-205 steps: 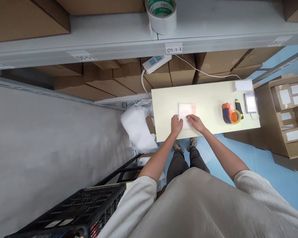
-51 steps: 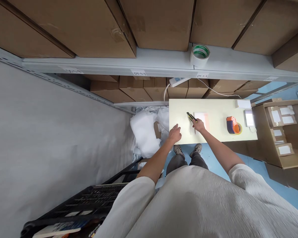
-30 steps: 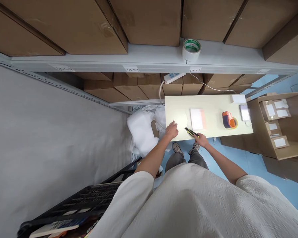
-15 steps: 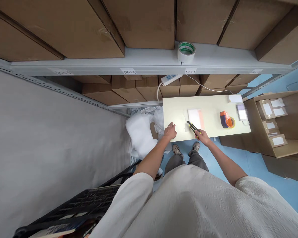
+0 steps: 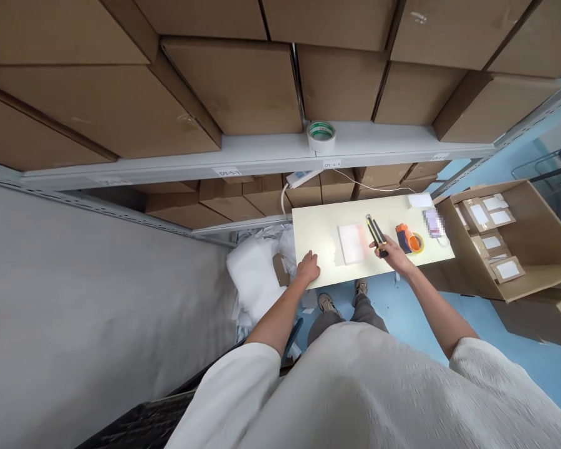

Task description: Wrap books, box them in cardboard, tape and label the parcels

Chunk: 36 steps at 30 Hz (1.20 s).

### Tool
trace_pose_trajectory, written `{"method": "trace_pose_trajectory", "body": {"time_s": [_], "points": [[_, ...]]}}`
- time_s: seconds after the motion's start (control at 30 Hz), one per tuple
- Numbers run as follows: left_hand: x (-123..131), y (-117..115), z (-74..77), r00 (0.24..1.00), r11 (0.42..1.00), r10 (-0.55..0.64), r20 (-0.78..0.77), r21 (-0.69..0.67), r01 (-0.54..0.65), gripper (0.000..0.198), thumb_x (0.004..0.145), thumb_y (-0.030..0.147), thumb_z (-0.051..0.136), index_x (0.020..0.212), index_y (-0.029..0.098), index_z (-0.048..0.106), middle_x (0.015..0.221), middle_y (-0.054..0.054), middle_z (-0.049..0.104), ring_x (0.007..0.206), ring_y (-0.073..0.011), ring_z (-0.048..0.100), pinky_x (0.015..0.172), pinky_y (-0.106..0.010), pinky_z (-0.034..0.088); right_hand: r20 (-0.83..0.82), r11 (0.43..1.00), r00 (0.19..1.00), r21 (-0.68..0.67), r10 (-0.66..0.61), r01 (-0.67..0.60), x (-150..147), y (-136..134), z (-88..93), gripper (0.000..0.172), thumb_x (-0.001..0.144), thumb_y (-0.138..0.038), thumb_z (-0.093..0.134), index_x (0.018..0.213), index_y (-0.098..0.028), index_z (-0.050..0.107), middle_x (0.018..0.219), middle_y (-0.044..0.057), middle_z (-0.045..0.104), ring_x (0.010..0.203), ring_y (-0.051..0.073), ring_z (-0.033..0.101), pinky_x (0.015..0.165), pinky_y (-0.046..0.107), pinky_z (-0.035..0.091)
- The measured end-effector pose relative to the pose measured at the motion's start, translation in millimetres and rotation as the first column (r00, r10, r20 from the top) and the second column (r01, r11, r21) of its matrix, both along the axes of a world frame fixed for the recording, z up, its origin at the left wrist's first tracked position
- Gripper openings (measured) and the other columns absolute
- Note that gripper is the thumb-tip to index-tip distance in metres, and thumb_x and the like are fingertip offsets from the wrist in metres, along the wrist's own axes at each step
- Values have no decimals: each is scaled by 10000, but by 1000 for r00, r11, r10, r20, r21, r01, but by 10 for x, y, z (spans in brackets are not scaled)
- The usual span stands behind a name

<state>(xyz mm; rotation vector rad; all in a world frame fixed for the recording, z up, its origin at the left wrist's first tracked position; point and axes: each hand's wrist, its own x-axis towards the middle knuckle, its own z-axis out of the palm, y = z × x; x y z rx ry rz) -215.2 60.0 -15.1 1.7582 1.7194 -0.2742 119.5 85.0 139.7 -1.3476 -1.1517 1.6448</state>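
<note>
My right hand (image 5: 395, 256) grips a black and yellow utility knife (image 5: 375, 233) over the small pale table (image 5: 318, 232), just right of a flat white and pink packet (image 5: 353, 242). The knife points away from me, towards the orange tape dispenser (image 5: 408, 239). My left hand (image 5: 308, 269) rests at the table's front left corner, fingers bent on the edge, holding nothing that I can see.
A phone (image 5: 432, 222) and a white card (image 5: 419, 200) lie at the table's right end. An open carton of small boxes (image 5: 494, 234) stands to the right. A tape roll (image 5: 321, 134) sits on the shelf above. White foam wrap (image 5: 252, 277) lies on the floor at left.
My right hand has carried the knife from the table's front edge to the right, past the packet, towards the tape dispenser. My head has tilted up, showing more shelf boxes.
</note>
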Motion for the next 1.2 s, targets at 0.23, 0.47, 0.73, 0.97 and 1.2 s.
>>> {"method": "trace_pose_trajectory", "body": {"time_s": [0.23, 0.47, 0.73, 0.97, 1.2], "points": [[111, 90, 87, 994, 992, 108, -13, -62, -109, 683, 866, 192, 608, 1542, 153, 524, 1806, -203, 295, 1667, -343, 336, 1290, -483, 403, 452, 857, 840, 514, -301, 30, 792, 1112, 649, 617, 1085, -714, 369, 1380, -243, 636, 1153, 119, 770, 938, 254, 698, 837, 405, 595], [274, 167, 61, 974, 966, 216, -62, -129, -222, 756, 803, 290, 668, 1537, 188, 524, 1837, -173, 224, 1699, -351, 251, 1286, -486, 397, 681, 610, 509, 719, -526, -332, 1356, 2540, 1034, 538, 1103, -580, 392, 1464, -230, 584, 1342, 179, 701, 1248, 376, 615, 1083, 572, 491], [362, 243, 28, 947, 936, 301, -114, -156, -316, 703, 831, 339, 662, 1507, 190, 537, 1844, -168, 210, 1703, -323, 253, 1315, -443, 350, 767, 576, 448, 642, -460, -507, 1279, 3437, 1011, 407, 1086, -417, 405, 1345, -191, 624, 1239, 197, 682, 1162, 383, 560, 1057, 562, 438], [401, 301, 28, 931, 920, 339, -134, -159, -358, 635, 845, 365, 664, 1454, 210, 576, 1832, -157, 262, 1695, -311, 278, 1310, -421, 355, 777, 596, 467, 626, -423, -502, 1241, 3601, 891, 377, 1000, -284, 484, 1341, -210, 628, 1271, 184, 670, 1178, 395, 546, 1063, 588, 431], [441, 308, 62, 927, 913, 348, -142, -175, -369, 678, 851, 339, 658, 1501, 175, 560, 1838, -190, 210, 1695, -296, 281, 1325, -395, 324, 689, 480, 597, 720, -411, -501, 1090, 3040, 880, 370, 1027, -278, 469, 1351, -268, 648, 1473, 154, 603, 1367, 373, 513, 1146, 592, 382]]}}
